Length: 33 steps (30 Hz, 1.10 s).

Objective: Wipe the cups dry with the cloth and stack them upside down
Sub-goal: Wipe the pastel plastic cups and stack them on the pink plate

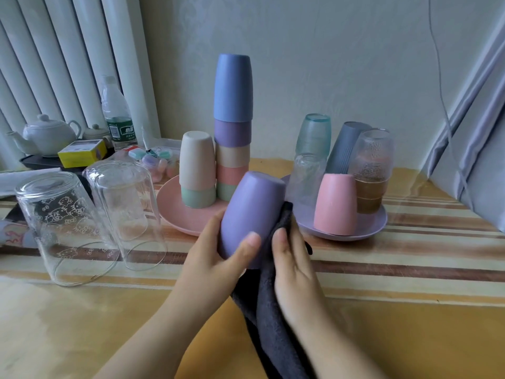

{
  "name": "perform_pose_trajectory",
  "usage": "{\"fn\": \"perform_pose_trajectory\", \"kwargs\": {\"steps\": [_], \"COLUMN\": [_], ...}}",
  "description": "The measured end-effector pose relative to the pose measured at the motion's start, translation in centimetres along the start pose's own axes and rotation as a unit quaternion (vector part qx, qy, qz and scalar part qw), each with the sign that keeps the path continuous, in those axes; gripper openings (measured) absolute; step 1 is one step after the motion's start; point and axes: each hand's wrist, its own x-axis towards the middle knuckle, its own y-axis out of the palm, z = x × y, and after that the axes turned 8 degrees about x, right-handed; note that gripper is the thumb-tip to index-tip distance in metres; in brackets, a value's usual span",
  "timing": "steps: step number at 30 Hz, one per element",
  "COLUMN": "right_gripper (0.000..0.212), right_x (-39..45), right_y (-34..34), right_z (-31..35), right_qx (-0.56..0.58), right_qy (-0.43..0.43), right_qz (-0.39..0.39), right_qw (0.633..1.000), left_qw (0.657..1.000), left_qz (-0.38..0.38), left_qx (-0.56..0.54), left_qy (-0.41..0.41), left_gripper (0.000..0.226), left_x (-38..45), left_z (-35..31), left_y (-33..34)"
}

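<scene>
A striped tablecloth [410, 269] is covering the table, stretching out on every side of the fingers. Beyond the fingertips, a pink plate [175, 212] is holding two stacks of upside-down plastic cups: a tall stack [232, 127] topped by a blue cup, and a short stack [197, 170] of a beige cup over a green one. Beyond and right of the right fingers, a lilac plate [369, 228] is holding an upturned pink cup [336, 203], a stack of clear glasses [371, 165], a grey ribbed cup [345, 149], a teal glass [313, 135] and a clear glass [306, 179] beneath it. Well left of the left fingers, two large clear glasses [65, 225] are standing upside down, nothing inside them. A dark grey cloth [270, 318] is hanging down between the two forearms. The left hand [216, 258] is gripping a purple cup [250, 214], base tilted away, thumb curled across its front. The right hand [292, 266] is pressing the cloth against the cup's right side, thumb lying on the cloth; its other fingers are hidden behind the cloth.
</scene>
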Motion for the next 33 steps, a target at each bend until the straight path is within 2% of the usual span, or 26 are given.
{"fn": "perform_pose_trajectory", "kwargs": {"steps": [2,4,8,9,11,12,13,14,16,18,20,22,25,26,28,33], "right_gripper": [0.042,0.046,0.026,0.027,0.05,0.054,0.046,0.037,0.033,0.034,0.034,0.04,0.026,0.027,0.029,0.033], "right_x": [-0.3,-0.3,0.3,0.4,0.6,0.6,0.6,0.5,0.2,0.0,0.1,0.4,0.4,0.3,0.2,-0.2], "right_y": [0.3,0.2,-1.1,-1.7,-2.3,-2.3,-2.2,-1.9,-1.1,-0.8,-0.9,-1.3,-1.5,-1.3,-0.9,0.3], "right_z": [-0.3,-0.2,1.0,1.1,1.2,1.1,1.1,1.3,1.3,1.0,0.7,0.5,0.7,0.8,0.4,-0.8], "right_qx": [-0.007,-0.022,-0.012,0.009,0.051,0.068,0.091,0.122,0.174,0.179,0.167,0.132,0.027,0.003,-0.014,-0.019], "right_qy": [0.003,-0.006,-0.006,0.001,0.011,0.029,0.049,0.074,0.118,0.133,0.131,0.081,0.013,-0.006,-0.039,-0.042], "right_qz": [0.018,0.006,-0.056,-0.065,-0.055,-0.057,-0.061,-0.057,-0.011,0.02,0.011,-0.014,-0.044,-0.044,-0.036,0.0], "right_qw": [1.0,1.0,0.998,0.998,0.997,0.996,0.993,0.988,0.978,0.975,0.977,0.988,0.999,0.999,0.998,0.999], "left_qw": [1.0,0.998,0.983,0.978,0.969,0.967,0.965,0.963,0.96,0.961,0.969,0.986,0.997,0.999,1.0,0.999], "left_qz": [0.012,0.044,0.172,0.197,0.219,0.217,0.21,0.198,0.175,0.16,0.149,0.099,-0.009,-0.016,0.0,0.039], "left_qx": [0.005,0.006,-0.037,-0.055,-0.092,-0.113,-0.133,-0.152,-0.173,-0.178,-0.156,-0.117,-0.074,-0.041,0.006,-0.011], "left_qy": [-0.023,-0.039,-0.049,-0.051,-0.063,-0.073,-0.085,-0.101,-0.132,-0.143,-0.118,-0.071,-0.011,0.008,0.022,-0.026], "left_gripper": [0.068,0.065,0.059,0.057,0.053,0.056,0.065,0.082,0.109,0.116,0.109,0.094,0.042,0.036,0.047,0.074], "left_x": [-0.1,0.0,-0.4,-0.7,-1.1,-1.1,-1.1,-0.9,-0.7,-0.4,0.1,0.5,0.6,0.5,-0.1,-0.1], "left_z": [0.2,0.1,-0.7,-1.0,-1.5,-1.4,-1.1,-0.6,0.1,0.5,0.5,0.2,0.1,-0.1,-0.4,0.2], "left_y": [-0.2,-0.4,-0.4,-0.4,-0.5,-0.6,-0.7,-1.0,-1.4,-1.7,-1.7,-1.3,-0.7,-0.4,0.2,0.0]}}
